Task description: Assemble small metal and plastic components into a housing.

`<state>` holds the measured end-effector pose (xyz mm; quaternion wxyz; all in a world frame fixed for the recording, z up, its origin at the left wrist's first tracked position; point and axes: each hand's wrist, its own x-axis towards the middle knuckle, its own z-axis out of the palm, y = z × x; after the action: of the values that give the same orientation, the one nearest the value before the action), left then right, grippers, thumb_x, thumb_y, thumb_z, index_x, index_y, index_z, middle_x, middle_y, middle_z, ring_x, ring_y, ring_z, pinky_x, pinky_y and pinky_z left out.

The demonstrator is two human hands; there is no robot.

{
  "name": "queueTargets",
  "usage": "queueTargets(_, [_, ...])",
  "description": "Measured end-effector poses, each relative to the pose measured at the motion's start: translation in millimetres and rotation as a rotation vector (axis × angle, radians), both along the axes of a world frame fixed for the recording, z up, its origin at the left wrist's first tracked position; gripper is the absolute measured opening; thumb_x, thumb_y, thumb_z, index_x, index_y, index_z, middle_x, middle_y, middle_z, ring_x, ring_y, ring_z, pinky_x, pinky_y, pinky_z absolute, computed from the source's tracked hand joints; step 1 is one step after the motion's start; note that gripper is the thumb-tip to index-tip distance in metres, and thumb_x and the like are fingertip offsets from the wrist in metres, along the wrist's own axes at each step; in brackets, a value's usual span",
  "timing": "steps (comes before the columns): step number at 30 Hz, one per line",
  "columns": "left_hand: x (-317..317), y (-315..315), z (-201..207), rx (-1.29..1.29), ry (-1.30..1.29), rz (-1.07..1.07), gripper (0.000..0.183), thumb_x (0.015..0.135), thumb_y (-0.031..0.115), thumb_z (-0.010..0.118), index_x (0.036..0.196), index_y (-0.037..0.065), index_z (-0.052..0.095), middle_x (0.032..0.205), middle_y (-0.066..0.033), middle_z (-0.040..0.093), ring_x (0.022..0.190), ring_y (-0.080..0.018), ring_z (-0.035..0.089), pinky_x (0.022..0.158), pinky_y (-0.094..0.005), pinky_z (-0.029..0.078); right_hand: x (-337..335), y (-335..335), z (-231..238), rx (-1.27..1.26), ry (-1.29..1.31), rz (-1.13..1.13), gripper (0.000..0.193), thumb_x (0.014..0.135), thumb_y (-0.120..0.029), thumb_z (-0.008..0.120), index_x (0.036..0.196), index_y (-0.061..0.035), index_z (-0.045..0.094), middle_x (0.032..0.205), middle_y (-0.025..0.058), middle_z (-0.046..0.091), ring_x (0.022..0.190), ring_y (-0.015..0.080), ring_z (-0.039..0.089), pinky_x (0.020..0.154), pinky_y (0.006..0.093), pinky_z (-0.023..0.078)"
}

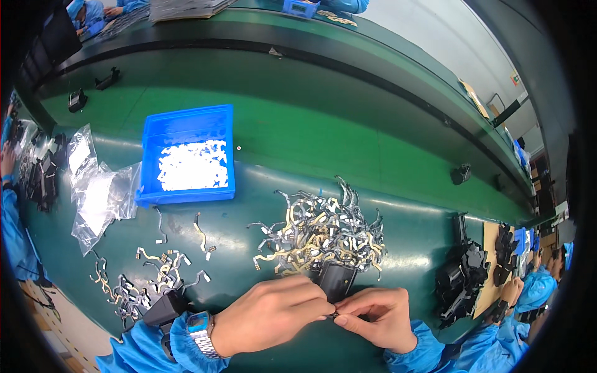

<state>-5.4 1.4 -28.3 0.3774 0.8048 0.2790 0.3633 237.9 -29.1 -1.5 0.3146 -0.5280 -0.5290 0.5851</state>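
Note:
My left hand and my right hand meet near the table's front edge, fingertips pinched together. Between them shows a bit of something small and dark, mostly covered by the fingers. Just beyond the fingertips is a black plastic housing; whether the fingers touch it is hidden. Past the housing lies a heap of short wire harnesses, grey and yellowish with small white connectors. A smaller scatter of harnesses lies left of my left hand. A black block-shaped part sits by my left sleeve.
A blue bin of small white pieces stands at the back left, with clear plastic bags beside it. Black plastic parts pile up at the right near cardboard. Co-workers' blue sleeves show at both sides.

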Motion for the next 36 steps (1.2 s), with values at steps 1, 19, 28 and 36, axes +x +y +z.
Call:
queueTargets(1, [0, 0, 0, 0.001, 0.0, 0.001, 0.022, 0.083, 0.003, 0.081, 0.104, 0.0, 0.076, 0.099, -0.009, 0.072, 0.086, -0.0278, 0.069, 0.075, -0.038, 0.059, 2, 2, 1, 0.001, 0.0, 0.001, 0.014, 0.084, 0.006, 0.084, 0.097, 0.0051, 0.08, 0.101, 0.0184, 0.079, 0.093, 0.0206, 0.077, 0.083, 0.0319, 0.063])
queueTargets(19, [-4, 3, 17, -0.138, -0.165, 0.037, 0.025, 0.085, 0.008, 0.083, 0.11, 0.006, 0.081, 0.099, -0.0093, 0.076, 0.085, -0.0266, 0.071, 0.077, -0.0371, 0.058, 7, 47, 39, 0.789, -0.498, 0.528, 0.066, 0.07, -0.013, 0.092, 0.133, -0.0122, 0.071, 0.145, 0.0059, 0.063, 0.126, 0.0307, 0.059, 0.103, 0.0409, 0.048])
queueTargets(28, [-3, -5, 33, -0.386, -0.365, 0.116, 0.026, 0.089, -0.002, 0.078, 0.115, 0.001, 0.079, 0.112, -0.0154, 0.077, 0.095, -0.0253, 0.074, 0.086, -0.0359, 0.059, 4, 45, 13, 0.527, -0.111, 0.531, 0.067, 0.07, -0.012, 0.095, 0.13, -0.0011, 0.068, 0.125, 0.0139, 0.072, 0.119, 0.0352, 0.067, 0.106, 0.0435, 0.052])
queueTargets(36, [-3, -2, 21, -0.305, -0.389, 0.245, 0.025, 0.104, 0.019, 0.066, 0.107, -0.002, 0.079, 0.102, -0.0152, 0.076, 0.094, -0.0247, 0.072, 0.081, -0.0348, 0.056, 2, 41, 9, 0.373, -0.036, 0.423, 0.07, 0.065, -0.023, 0.101, 0.127, -0.0066, 0.072, 0.124, 0.0084, 0.075, 0.115, 0.0269, 0.071, 0.101, 0.0383, 0.056])
